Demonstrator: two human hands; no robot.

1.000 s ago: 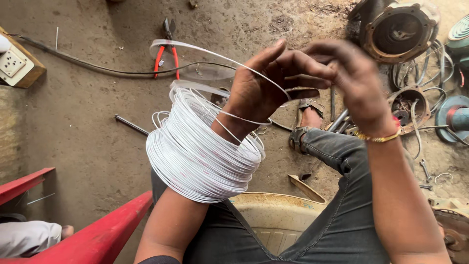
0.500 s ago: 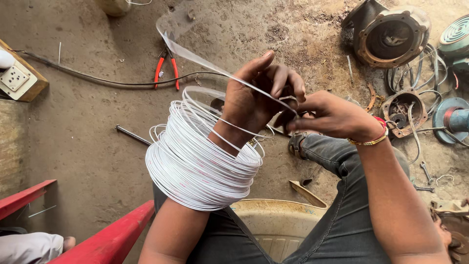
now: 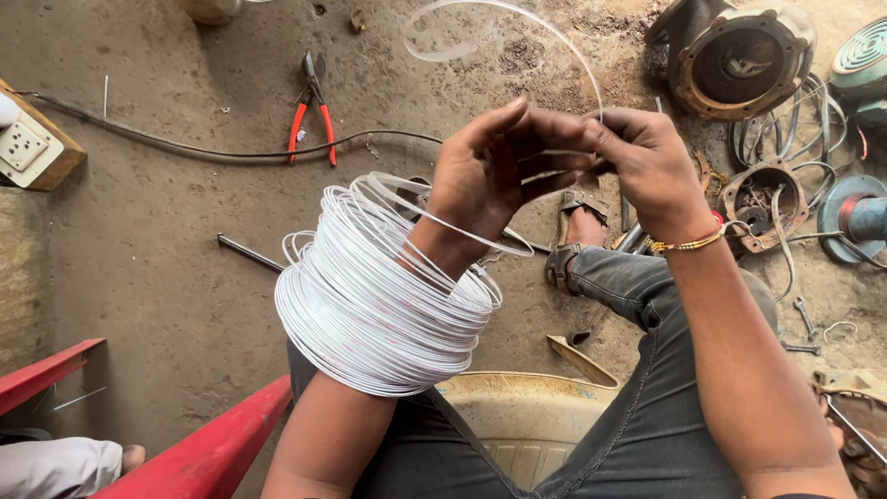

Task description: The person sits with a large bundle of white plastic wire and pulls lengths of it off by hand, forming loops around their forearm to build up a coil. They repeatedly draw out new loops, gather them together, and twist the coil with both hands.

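Head view: a seated person is seen from above; all places below are given relative to the white wire coil (image 3: 383, 296).
Coil position: the white wire coil is worn around the left forearm, just below the wrist, over the lap.
Left hand (image 3: 494, 166): raised just above the coil, fingers partly curled, a white strand laid across them; a firm clamp cannot be confirmed.
Right hand (image 3: 647, 162): held against the left hand, to the right of the coil, thumb and fingers pinched on the same strand.
Free strand (image 3: 554, 42): a loose loop is arched well above the coil and is blurred in places.
Pliers (image 3: 312, 115): red-handled, lying on the ground above and left of the coil, well apart.
Black cable (image 3: 231, 152): laid along the ground above the coil, toward a socket block (image 3: 28, 148) at far left.
Motor housing (image 3: 739, 55): on the ground, far upper right of the coil.
Risk, tangling: outer turns sit loose and splayed; several could be dragged off together if the strand is pulled unevenly.
Risk, kinking: the arched loop could twist on itself if the pinch is released.
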